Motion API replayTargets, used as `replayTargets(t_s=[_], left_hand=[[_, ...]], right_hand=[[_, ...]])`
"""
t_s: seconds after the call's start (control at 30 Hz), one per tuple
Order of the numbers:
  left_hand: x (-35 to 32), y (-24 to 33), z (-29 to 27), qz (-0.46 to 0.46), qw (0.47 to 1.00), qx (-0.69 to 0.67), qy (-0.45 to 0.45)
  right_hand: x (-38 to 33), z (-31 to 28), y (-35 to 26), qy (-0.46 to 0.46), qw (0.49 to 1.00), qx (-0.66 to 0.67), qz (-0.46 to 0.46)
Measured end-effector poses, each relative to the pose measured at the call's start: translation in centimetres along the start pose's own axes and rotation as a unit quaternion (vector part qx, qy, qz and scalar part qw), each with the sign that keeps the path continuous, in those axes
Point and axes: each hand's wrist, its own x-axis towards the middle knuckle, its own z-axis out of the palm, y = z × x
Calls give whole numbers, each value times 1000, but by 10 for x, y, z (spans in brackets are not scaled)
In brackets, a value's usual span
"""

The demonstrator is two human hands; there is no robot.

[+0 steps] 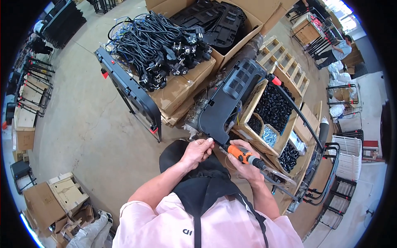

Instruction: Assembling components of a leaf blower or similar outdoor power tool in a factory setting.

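Note:
My left hand [197,153] is at the near corner of a black plastic housing [215,113] with a vented raised section. Its thumb and fingertips are pinched together there; what they hold, if anything, is too small to make out. My right hand [248,170] is wrapped round an orange and black power screwdriver [242,154], beside the same housing. The tool's black chuck end points away from the housing, toward the lower right. Right of the housing, a wooden parts box [248,113] holds black plastic pieces [275,105] and silvery screws [269,136] in separate compartments.
A heap of black power cables [155,45] lies on a cardboard box [178,93]. Another black housing [131,89] stands on its left. Behind is an open carton [252,29] of black plastic parts. A person [337,51] stands far right. Flattened cardboard [43,202] lies lower left.

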Motion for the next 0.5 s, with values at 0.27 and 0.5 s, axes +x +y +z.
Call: replayTargets(t_s=[0.27,0.5], left_hand=[[-1,-17,8,-29,987,-155,24],[4,-15,15,-40,961,-275,4]], right_hand=[[-7,-6,-13,43,969,240,-39],[-4,7,-7,20,971,228,-63]])
